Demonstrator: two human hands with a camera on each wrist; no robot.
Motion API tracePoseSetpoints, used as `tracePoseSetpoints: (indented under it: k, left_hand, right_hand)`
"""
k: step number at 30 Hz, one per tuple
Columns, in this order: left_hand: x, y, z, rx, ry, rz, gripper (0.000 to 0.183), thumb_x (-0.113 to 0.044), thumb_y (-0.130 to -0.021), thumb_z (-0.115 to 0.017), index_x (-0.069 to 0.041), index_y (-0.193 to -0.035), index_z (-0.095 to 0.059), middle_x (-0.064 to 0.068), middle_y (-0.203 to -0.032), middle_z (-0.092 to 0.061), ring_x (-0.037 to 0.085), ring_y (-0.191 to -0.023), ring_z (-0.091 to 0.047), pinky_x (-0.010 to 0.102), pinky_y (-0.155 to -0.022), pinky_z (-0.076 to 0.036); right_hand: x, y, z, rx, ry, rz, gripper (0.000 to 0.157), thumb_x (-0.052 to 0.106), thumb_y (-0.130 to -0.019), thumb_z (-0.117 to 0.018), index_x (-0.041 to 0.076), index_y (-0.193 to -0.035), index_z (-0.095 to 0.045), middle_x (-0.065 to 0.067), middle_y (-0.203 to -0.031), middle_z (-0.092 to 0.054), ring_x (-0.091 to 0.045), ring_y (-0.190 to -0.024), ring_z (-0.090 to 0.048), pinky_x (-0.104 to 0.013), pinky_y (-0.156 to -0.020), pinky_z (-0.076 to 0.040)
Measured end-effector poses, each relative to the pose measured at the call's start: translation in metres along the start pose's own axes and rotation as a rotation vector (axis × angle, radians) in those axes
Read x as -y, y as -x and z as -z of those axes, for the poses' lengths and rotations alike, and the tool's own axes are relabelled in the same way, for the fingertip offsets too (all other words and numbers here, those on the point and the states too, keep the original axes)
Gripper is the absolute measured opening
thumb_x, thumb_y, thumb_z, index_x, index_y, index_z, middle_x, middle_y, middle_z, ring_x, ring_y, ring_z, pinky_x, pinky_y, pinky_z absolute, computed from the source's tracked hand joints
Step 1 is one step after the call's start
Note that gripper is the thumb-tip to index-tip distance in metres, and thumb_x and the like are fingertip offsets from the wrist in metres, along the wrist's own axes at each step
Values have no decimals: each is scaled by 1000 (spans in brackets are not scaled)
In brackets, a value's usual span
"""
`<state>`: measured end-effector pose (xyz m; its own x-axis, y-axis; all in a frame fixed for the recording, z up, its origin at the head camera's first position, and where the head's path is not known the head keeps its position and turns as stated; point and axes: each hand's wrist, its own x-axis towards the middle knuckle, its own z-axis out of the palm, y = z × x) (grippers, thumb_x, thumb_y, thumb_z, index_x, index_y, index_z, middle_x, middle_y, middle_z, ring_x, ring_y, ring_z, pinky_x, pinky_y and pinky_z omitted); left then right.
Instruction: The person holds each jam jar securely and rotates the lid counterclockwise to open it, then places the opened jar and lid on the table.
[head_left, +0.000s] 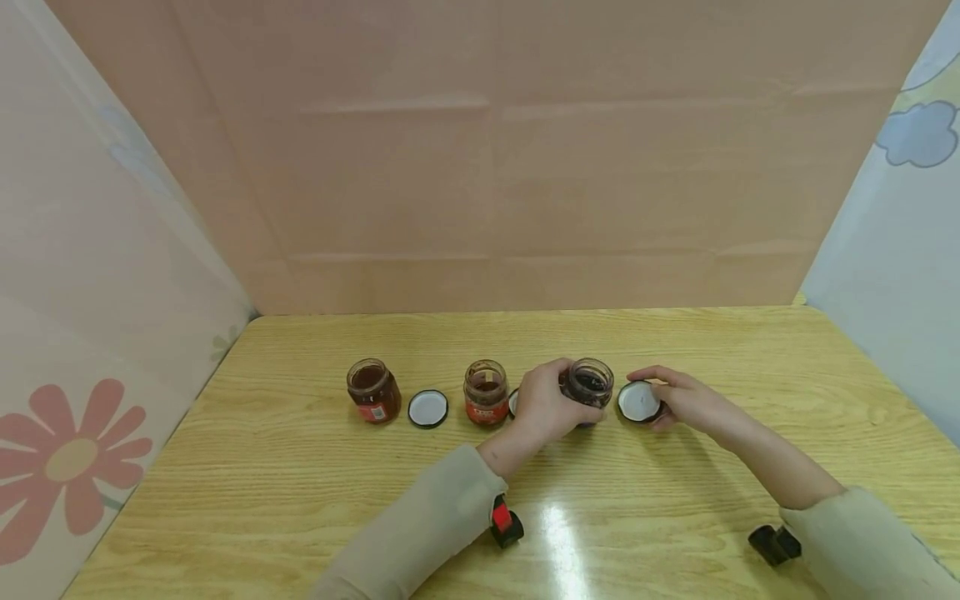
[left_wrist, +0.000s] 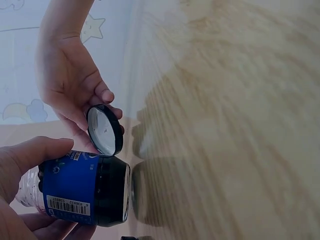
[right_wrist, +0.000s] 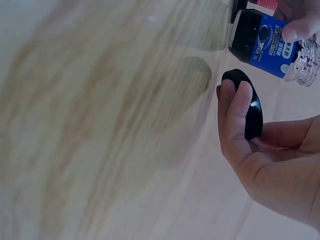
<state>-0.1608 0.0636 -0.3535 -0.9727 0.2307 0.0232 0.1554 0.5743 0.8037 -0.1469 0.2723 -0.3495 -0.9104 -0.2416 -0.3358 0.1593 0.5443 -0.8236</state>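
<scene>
My left hand grips an open glass jar around its side; dark contents fill the lower part. In the left wrist view the jar's blue label with a barcode shows, and its base is close to the tabletop. At the right, my right hand holds a black-rimmed lid between thumb and fingers. The lid's white inside faces up and toward the jar, apart from the jar's mouth. Its black outer side shows in the right wrist view, with fingers curled against it.
Left of my hands stand two open jars with red labels: one in the middle, another farther left. A lid lies white side up between them. Another lid is partly hidden behind my left hand. A tan backdrop closes off the wooden table.
</scene>
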Motion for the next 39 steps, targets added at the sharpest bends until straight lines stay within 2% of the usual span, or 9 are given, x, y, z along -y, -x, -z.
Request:
tracePoseSetpoints:
  k: [5, 12, 16, 20, 23, 28, 32, 39]
  left_hand:
    - [2, -1, -2, 3, 1, 7, 52, -25, -60, -86, -19, -107, -66, -5, -100, -68, 14, -95, -61, 27, -83, -47]
    - [3, -3, -3, 18, 11, 34, 55, -26, -60, -86, -19, -111, -64, -4, -103, -68, 15, -98, -61, 28, -84, -47]
    - [1, -5, -2, 51, -17, 31, 54, -26, -62, -85, -17, -111, -62, -2, -104, -67, 15, -98, -61, 28, -83, -48]
    - [0, -6, -1, 86, -34, 30, 56, -25, -65, -83, -15, -115, -59, 0, -108, -65, 18, -101, -60, 30, -85, -47]
    - [0, -5, 0, 87, -17, 38, 64, -23, -65, -83, -16, -122, -54, 1, -115, -63, 20, -107, -58, 33, -88, -47]
    - [0, -3, 4, 87, 26, 36, 76, -22, -65, -83, -15, -131, -48, 3, -124, -58, 22, -112, -55, 36, -89, -46]
    - [-2, -1, 8, 106, 39, 34, 75, -21, -65, -83, -15, -131, -48, 3, -125, -58, 21, -113, -54, 36, -89, -46]
    - [-3, 0, 9, 122, 52, 36, 74, -19, -66, -82, -15, -131, -48, 2, -127, -57, 22, -117, -53, 38, -94, -44]
  right_hand:
    - [1, 0, -1, 22, 10, -25, 43, 8, -98, -25, -5, -139, -29, -32, -123, -41, -19, -81, -60, -33, -71, -52]
    - [-1, 0, -1, 46, -24, -39, 43, 9, -99, -25, -5, -140, -26, -29, -122, -42, -19, -85, -60, -32, -75, -51]
    - [-1, 1, 0, 55, -44, -42, 44, 10, -99, -25, -6, -140, -25, -30, -123, -42, -18, -91, -60, -31, -77, -52]
    - [-1, 0, 1, 55, -65, -42, 45, 7, -98, -27, -8, -140, -22, -26, -112, -50, -17, -88, -60, -31, -76, -53]
    - [-2, -1, 0, 60, -71, -39, 46, 5, -96, -28, -10, -139, -21, -20, -103, -53, -17, -85, -60, -31, -76, -54]
    - [-3, -1, 0, 55, -61, -40, 45, 6, -97, -29, -11, -138, -23, -20, -103, -53, -16, -85, -60, -30, -76, -53]
    - [-2, 0, 1, 44, -41, -38, 44, 6, -97, -30, -12, -137, -27, -23, -108, -54, -16, -87, -61, -31, -76, -53]
    - [0, 1, 3, 33, -8, -45, 43, 5, -96, -31, -14, -134, -30, -23, -105, -55, -18, -88, -61, -32, -75, -54]
